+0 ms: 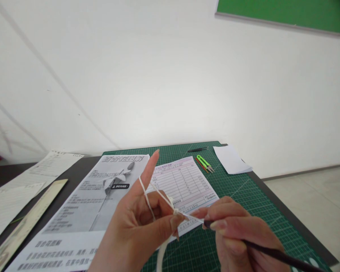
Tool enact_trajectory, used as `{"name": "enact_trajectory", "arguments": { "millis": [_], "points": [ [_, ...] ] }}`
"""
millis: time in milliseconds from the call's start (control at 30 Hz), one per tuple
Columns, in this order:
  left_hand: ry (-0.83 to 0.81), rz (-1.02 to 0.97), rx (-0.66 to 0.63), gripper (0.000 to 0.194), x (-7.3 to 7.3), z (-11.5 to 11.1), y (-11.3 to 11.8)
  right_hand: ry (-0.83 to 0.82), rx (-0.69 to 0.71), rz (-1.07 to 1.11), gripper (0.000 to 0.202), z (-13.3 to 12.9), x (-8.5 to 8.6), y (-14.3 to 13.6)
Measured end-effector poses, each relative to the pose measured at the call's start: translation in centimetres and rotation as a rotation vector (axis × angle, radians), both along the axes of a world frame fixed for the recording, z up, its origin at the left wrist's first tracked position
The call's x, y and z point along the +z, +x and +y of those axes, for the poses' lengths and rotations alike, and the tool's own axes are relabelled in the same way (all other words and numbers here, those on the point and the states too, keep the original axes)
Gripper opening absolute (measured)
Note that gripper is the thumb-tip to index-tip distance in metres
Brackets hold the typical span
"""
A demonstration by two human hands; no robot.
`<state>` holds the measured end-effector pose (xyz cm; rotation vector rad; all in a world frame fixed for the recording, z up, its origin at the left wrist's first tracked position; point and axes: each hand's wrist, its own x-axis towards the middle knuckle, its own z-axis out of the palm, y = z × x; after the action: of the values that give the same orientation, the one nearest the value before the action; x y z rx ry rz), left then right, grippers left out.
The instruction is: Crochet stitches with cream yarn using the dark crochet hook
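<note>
Here we are, up close over the green gridded cutting mat, and the white yarn is strung up and taut. Our left hand has its index finger raised with the strand running round it, while thumb and fingertips pinch a small pale knot of stitches. Our right hand is curled firmly round the slim crochet hook with a dark handle, its thin shaft reaching right up to that knot.

So how far along are we? Early, we'd judge: the yarn is rigged, the hook is at the work, and only that little cluster shows between the hands, partly hidden by the fingers. No finished piece is in sight. Behind, the printed sheet with a grey flower picture lies flat, and the lime-green thread snips rest on the mat, untouched. How many stitches remain, we can't say.
</note>
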<state>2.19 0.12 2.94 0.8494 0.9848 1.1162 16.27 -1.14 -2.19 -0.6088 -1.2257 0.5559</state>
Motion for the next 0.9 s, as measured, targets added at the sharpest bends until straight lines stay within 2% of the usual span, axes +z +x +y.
{"name": "enact_trajectory", "arguments": {
  "millis": [200,367,467,733,900],
  "points": [
    [0.030,0.041,0.056,0.089,-0.3,-0.1,0.3,0.036,-0.019,-0.021,0.013,0.2,-0.3,0.1],
    [0.144,0.245,0.175,0.085,-0.5,-0.5,0.8,0.087,-0.083,0.007,0.013,0.6,-0.5,-0.1],
    [0.185,0.311,0.199,0.087,-0.5,-0.5,0.9,0.087,-0.059,-0.038,0.014,0.5,-0.4,0.0],
    [0.142,0.144,0.097,0.091,-0.9,0.0,0.4,-0.065,0.072,0.083,0.013,0.6,-0.6,0.4],
    [0.146,0.044,0.054,0.092,-1.1,0.1,0.2,-0.031,0.095,0.023,0.014,0.6,-0.7,0.3]
  ]
}}
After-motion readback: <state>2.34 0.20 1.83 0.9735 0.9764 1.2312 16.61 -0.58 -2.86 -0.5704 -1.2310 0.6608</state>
